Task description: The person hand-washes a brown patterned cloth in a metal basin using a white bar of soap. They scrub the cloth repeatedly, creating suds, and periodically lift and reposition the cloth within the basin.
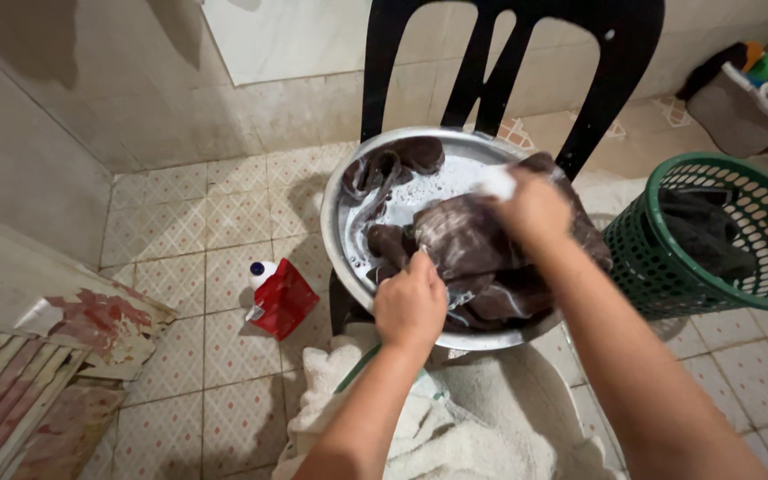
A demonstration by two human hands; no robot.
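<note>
A round metal basin (pixel 335 227) rests on a black plastic chair (pixel 508 62) and holds soapy water and a wet dark brown cloth (pixel 468 240). My left hand (pixel 411 302) grips the near edge of that cloth at the basin's front. My right hand (pixel 535 209) presses a white bar of soap (pixel 496 182) onto the cloth's upper part. More of the dark cloth (pixel 393 164) lies coiled at the basin's far side.
A green plastic laundry basket (pixel 668 258) with dark clothes stands right of the basin. A red detergent bottle (pixel 282 298) with a white cap lies on the tiled floor at left. White towelling (pixel 455 418) sits below the basin. Worn boards (pixel 37 373) lie at the lower left.
</note>
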